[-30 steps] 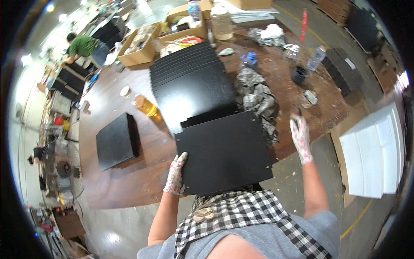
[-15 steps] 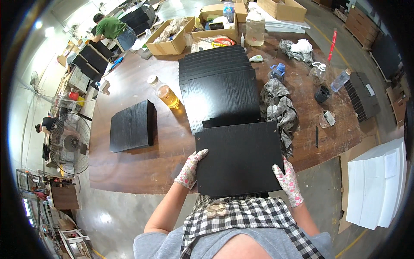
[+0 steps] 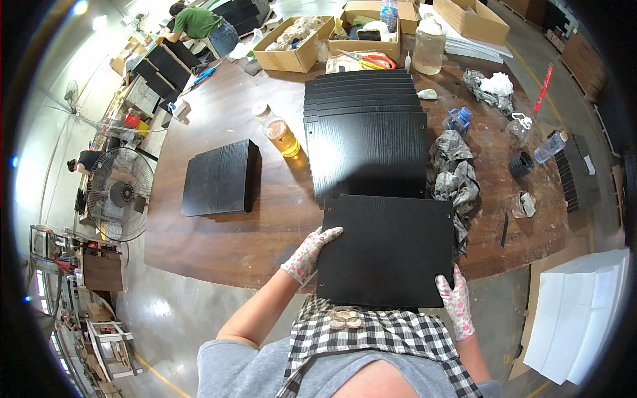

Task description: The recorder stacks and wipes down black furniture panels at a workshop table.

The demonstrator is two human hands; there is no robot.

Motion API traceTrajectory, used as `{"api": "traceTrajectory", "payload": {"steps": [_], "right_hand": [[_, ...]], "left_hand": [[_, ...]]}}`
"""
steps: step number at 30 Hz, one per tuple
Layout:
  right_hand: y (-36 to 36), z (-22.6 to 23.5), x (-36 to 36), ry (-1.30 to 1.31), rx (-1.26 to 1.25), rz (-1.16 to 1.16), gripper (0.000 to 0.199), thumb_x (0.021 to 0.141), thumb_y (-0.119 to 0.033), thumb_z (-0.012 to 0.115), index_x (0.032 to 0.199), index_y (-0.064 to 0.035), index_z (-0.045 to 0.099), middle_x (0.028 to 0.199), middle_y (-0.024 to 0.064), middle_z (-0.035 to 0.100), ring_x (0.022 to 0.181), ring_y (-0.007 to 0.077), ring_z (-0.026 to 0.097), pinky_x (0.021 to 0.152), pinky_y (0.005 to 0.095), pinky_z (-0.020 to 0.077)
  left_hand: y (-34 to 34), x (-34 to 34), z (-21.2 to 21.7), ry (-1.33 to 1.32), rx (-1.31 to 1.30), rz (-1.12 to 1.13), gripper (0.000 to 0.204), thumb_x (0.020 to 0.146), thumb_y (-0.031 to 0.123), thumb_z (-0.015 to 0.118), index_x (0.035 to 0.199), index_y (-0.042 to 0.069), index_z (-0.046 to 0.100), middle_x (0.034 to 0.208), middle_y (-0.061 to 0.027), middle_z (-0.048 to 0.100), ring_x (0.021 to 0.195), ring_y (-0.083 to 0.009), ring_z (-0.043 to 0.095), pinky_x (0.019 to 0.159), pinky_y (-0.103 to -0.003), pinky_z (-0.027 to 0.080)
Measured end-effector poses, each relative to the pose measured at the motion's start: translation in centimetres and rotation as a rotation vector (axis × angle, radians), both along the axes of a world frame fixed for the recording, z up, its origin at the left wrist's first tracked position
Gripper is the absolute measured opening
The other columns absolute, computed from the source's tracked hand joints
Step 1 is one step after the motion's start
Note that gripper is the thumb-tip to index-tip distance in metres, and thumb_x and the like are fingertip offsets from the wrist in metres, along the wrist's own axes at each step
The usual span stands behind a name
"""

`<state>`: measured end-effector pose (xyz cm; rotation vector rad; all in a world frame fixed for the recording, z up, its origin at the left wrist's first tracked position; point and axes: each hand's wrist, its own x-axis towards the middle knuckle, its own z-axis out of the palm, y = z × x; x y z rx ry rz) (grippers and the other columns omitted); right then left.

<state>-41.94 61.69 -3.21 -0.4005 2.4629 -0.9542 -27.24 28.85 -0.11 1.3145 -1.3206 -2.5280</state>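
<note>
A flat black wood-grain panel (image 3: 386, 255) with small holes near its corners lies between my hands at the near edge of the table. My left hand (image 3: 310, 256), in a white floral glove, grips its left edge with the thumb on top. On the right edge, my right hand (image 3: 456, 304) in a matching glove has its thumb over the panel; its other fingers are partly hidden. Just beyond, a fanned stack of similar black panels (image 3: 370, 149) overlaps toward the far side. A smaller stack of black panels (image 3: 217, 178) sits on the left.
A bottle of yellow liquid (image 3: 279, 132) stands between the stacks. Crumpled grey cloth (image 3: 454, 169) lies right of the large stack on the brown table (image 3: 219, 249). Cardboard boxes (image 3: 286, 61) and a large jar (image 3: 429, 50) line the far side. A person (image 3: 199, 28) works at the back left.
The whole view has shifted, so the scene sits farther right in the picture. Both hands keep hold of the panel, with little other visible change.
</note>
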Motion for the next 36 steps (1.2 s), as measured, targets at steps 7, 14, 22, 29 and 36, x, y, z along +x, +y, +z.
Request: {"api": "traceTrajectory", "payload": {"steps": [7, 14, 22, 29, 36], "right_hand": [[0.2, -0.3, 0.0, -0.058, 0.059, 0.096, 0.066, 0.091, -0.046, 0.060, 0.136, 0.0008, 0.047, 0.122, 0.0274, 0.053, 0.114, 0.0407, 0.053, 0.096, 0.0441, 0.0437], [0.0, 0.2, 4.5, -0.247, 0.120, -0.062, 0.059, 0.090, -0.041, 0.063, 0.136, -0.0062, 0.049, 0.120, 0.0264, 0.051, 0.113, 0.0424, 0.051, 0.097, 0.0490, 0.0421], [2.1, -1.9, 5.2, -0.298, -0.128, -0.106, 0.086, 0.083, -0.047, 0.070, 0.146, -0.0027, 0.033, 0.141, 0.0180, 0.044, 0.129, 0.0295, 0.043, 0.109, 0.0419, 0.0322], [4.2, -5.1, 5.0, -0.239, -0.378, -0.102, 0.090, 0.085, -0.050, 0.064, 0.149, 0.0001, 0.025, 0.146, 0.0203, 0.036, 0.135, 0.0308, 0.035, 0.113, 0.0405, 0.0266], [6.1, -8.1, 5.3, -0.235, -0.338, -0.108, 0.087, 0.086, -0.048, 0.061, 0.148, 0.0012, 0.025, 0.143, 0.0197, 0.041, 0.130, 0.0289, 0.041, 0.110, 0.0386, 0.0304]], "left_hand": [[-0.4, 0.0, -0.5, -0.027, 0.003, -0.022, 0.049, 0.088, 0.031, 0.068, 0.124, -0.001, 0.056, 0.112, -0.0116, 0.065, 0.098, -0.0200, 0.064, 0.086, -0.032, 0.053], [-2.0, -0.3, -0.9, -0.079, 0.003, -0.102, 0.055, 0.088, 0.032, 0.068, 0.129, -0.001, 0.052, 0.115, -0.0132, 0.063, 0.100, -0.0203, 0.064, 0.087, -0.033, 0.054], [-1.1, -1.8, -0.2, -0.014, -0.013, -0.169, 0.059, 0.087, 0.031, 0.070, 0.131, -0.001, 0.048, 0.118, -0.0140, 0.062, 0.103, -0.0207, 0.063, 0.088, -0.032, 0.053], [-0.6, -2.1, 1.5, -0.106, -0.082, -0.192, 0.091, 0.081, 0.038, 0.076, 0.143, -0.005, 0.026, 0.131, -0.0199, 0.051, 0.116, -0.0225, 0.056, 0.092, -0.033, 0.051], [-0.8, -1.8, 0.5, -0.127, -0.091, -0.199, 0.092, 0.079, 0.037, 0.080, 0.140, -0.007, 0.026, 0.129, -0.0205, 0.053, 0.116, -0.0225, 0.056, 0.093, -0.030, 0.050]]}}
